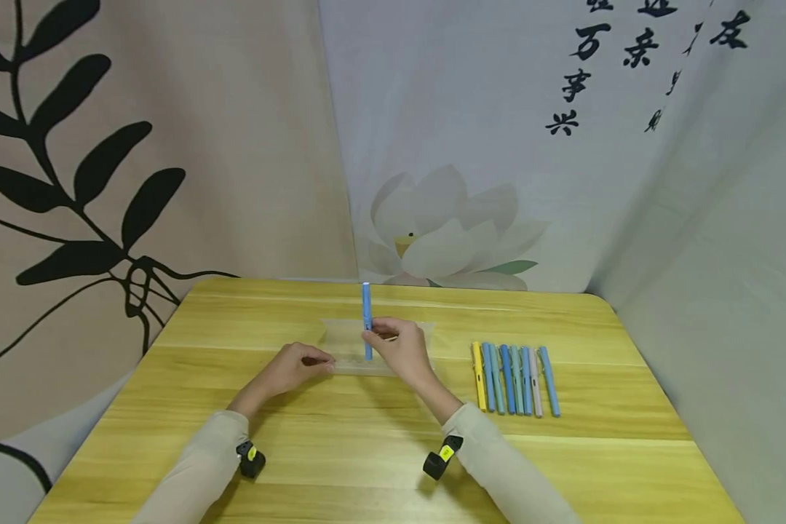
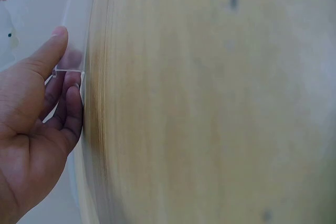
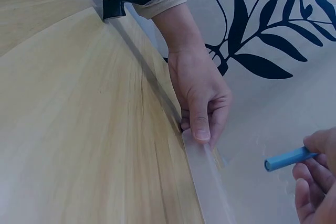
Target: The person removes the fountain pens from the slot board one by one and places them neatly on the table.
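A clear plastic tray or stand (image 1: 354,367) lies on the table in front of the person; its exact shape is hard to make out. My left hand (image 1: 293,367) pinches its near left corner, thumb above and fingers beneath, as the left wrist view shows with the clear edge (image 2: 69,70) between them. Upright over the plastic is a light blue pen (image 1: 367,309), which my right hand (image 1: 402,353) holds between thumb and fingers. One round end of that pen (image 3: 286,159) shows in the right wrist view. Whether it touches the plastic I cannot tell.
On the right of the wooden table (image 1: 629,393) several pens lie side by side: a yellow pen (image 1: 479,375), blue and green ones, and a pale pinkish pen (image 1: 535,382). A printed curtain (image 1: 268,145) hangs behind the table's far edge.
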Demonstrator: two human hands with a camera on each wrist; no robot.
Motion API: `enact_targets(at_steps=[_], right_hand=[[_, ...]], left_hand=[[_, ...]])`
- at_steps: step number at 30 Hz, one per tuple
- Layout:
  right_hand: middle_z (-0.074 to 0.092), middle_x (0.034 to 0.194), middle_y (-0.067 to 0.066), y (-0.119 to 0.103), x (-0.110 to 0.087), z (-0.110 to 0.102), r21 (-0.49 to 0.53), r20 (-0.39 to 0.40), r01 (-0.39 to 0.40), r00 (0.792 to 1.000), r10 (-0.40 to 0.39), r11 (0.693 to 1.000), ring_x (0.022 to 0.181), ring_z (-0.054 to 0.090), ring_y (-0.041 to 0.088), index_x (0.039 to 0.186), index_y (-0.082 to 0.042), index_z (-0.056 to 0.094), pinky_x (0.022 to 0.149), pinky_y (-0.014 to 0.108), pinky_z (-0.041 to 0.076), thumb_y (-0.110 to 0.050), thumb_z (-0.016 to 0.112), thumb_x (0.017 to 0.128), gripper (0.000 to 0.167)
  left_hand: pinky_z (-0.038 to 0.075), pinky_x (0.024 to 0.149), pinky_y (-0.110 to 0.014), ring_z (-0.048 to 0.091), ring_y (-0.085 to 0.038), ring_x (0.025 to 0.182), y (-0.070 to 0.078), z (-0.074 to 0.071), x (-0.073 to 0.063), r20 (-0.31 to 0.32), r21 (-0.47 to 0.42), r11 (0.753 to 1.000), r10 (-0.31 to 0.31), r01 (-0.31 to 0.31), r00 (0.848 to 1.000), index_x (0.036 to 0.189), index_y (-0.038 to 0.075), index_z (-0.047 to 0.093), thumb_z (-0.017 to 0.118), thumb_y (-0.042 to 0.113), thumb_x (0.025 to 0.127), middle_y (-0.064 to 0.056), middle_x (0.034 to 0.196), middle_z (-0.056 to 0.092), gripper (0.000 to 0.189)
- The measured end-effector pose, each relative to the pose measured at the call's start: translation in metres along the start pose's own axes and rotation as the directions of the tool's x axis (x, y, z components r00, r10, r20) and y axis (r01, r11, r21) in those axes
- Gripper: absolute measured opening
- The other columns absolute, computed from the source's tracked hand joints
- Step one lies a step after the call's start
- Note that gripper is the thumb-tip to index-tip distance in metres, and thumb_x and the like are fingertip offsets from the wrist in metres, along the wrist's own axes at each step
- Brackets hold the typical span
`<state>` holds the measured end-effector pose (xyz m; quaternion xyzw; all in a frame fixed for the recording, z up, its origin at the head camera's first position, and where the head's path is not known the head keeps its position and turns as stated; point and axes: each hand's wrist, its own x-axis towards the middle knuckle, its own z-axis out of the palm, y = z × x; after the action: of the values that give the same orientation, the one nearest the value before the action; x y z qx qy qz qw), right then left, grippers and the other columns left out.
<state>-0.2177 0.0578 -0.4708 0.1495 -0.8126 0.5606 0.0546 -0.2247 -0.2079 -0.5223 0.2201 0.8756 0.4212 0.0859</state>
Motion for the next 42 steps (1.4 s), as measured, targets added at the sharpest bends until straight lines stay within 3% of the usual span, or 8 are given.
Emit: enact_targets(at_steps=[19,42], right_hand=[[0.078,0.098,0.002,0.008,-0.018,-0.049,-0.013,-0.087,-0.018,0.996,0.017,1.000,0.088,0.071,0.017,0.116,-0.010,0.078,0.076,0.033,0.059,-0.025,0.079,0.093,0.028],[0.077,0.099,0.004,0.022,-0.037,-0.086,-0.060,-0.154,-0.050,0.987,0.041,0.997,0.090,0.069,0.018,0.116,-0.007,0.077,0.081,0.033,0.058,-0.024,0.079,0.093,0.029]], left_hand=[[0.054,0.077,-0.027,0.067,-0.013,0.092,0.000,-0.002,-0.002,0.005,0.004,1.000,-0.015,0.015,1.000,0.117,0.013,0.078,0.071,0.031,0.098,-0.003,0.113,0.076,0.027],[0.055,0.079,-0.027,0.067,-0.013,0.096,0.001,-0.002,-0.003,0.005,0.012,1.000,-0.016,0.016,1.000,0.118,0.012,0.077,0.069,0.032,0.099,-0.003,0.113,0.076,0.029]])
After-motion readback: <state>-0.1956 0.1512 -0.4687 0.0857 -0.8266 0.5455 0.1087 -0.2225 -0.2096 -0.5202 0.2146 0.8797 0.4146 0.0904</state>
